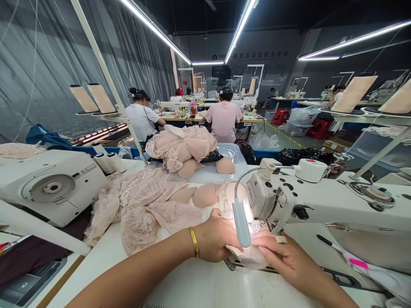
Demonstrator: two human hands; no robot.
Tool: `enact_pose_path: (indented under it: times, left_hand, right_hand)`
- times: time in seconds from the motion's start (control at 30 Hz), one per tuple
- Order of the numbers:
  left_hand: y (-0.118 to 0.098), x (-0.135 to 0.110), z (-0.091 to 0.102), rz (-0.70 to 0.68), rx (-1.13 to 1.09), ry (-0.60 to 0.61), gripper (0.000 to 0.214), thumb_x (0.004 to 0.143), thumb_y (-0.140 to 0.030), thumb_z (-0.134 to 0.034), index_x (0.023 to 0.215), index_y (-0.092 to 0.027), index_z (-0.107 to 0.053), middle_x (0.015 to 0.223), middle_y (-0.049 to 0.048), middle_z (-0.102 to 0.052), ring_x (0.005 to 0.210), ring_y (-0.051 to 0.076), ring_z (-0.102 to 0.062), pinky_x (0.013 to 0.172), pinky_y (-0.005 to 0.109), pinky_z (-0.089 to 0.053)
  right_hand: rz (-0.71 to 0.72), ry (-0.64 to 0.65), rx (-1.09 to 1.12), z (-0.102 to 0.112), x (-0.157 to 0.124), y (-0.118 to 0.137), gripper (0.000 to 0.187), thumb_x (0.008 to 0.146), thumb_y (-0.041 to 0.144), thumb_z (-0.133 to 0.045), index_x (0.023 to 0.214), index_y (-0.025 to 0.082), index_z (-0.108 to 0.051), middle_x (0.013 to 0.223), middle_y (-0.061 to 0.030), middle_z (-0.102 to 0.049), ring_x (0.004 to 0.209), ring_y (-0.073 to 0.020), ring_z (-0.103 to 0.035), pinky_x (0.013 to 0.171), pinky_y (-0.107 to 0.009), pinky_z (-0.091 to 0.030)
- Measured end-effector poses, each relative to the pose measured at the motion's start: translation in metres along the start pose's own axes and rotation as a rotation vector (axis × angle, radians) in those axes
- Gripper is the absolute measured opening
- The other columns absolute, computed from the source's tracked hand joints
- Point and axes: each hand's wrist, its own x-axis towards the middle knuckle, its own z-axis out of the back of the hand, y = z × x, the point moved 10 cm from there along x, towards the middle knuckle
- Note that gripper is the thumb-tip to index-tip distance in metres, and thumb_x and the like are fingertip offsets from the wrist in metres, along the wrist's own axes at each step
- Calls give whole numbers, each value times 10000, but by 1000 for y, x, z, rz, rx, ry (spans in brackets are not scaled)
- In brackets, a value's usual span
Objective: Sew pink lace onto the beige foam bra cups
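My left hand [216, 237], with a gold bangle at its wrist, is closed on a pale pink lace bra [248, 259] at the sewing machine. My right hand [282, 252] grips the same bra from the right, its fingers close to the presser foot. The sewing machine [269, 196] is white, and its needle area is partly hidden. A grey gooseneck lamp [241, 224] lights the work and covers part of the fabric between my hands. Further bra pieces with moulded cups [205, 195] and lace lie just beyond my left hand.
A lace heap [141, 209] spreads across the table's left side. Behind it, more bras [181, 145] are piled on a clear plastic bin [236, 156]. A second machine [51, 184] stands left, beside thread cones [111, 160]. A marker pen [329, 243] lies right. Two co-workers sit ahead.
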Motion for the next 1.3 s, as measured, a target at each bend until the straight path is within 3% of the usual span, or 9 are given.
enact_pose_path:
  times: [0.1,0.27,0.73,0.9,1.13,1.3]
  left_hand:
    - [-2,4,4,-20,58,-29,164,840,-168,-650,943,-268,-729,1001,-24,-765,922,243,-641,800,397,-252]
    - [3,8,6,-8,84,-47,169,815,-108,-691,899,-253,-706,1085,-28,-771,1027,249,-641,848,393,-293]
    - [12,11,4,-42,148,-78,324,760,-70,-665,986,-297,-715,1030,-43,-776,974,231,-671,923,422,-341]
    - [14,11,0,-40,202,-76,326,760,-88,-663,991,-309,-725,1033,-20,-778,968,238,-672,928,416,-355]
    - [15,10,0,-21,196,-90,342,776,-109,-672,1029,-330,-733,1071,-28,-781,1029,237,-672,978,436,-337]
    - [16,11,1,-17,176,-96,313,773,-108,-668,1007,-308,-728,1073,-32,-783,1007,231,-672,960,433,-338]
  right_hand:
    - [15,-20,-103,-12,0,-2,316,1060,322,-471,1187,360,-758,1048,-24,-790,962,-237,-727,869,-374,-617]
    - [-65,27,-210,-24,-4,-20,376,1084,326,-425,1343,336,-697,1188,-52,-771,1202,-283,-667,978,-453,-596]
    - [-104,12,-255,-28,-6,-29,417,1096,390,-403,1422,347,-660,1400,-22,-705,1263,-289,-653,1022,-479,-599]
    - [-116,-87,-246,-26,-8,-35,401,1090,401,-414,1382,369,-688,1369,-18,-722,1237,-294,-665,1005,-477,-600]
    - [-111,-85,-211,-25,-8,-34,363,1085,373,-446,1344,354,-700,1301,-30,-742,1182,-270,-673,981,-441,-601]
    - [-95,-105,-170,-13,-8,-26,332,1082,368,-433,1078,334,-763,1098,-47,-774,1056,-284,-707,870,-447,-620]
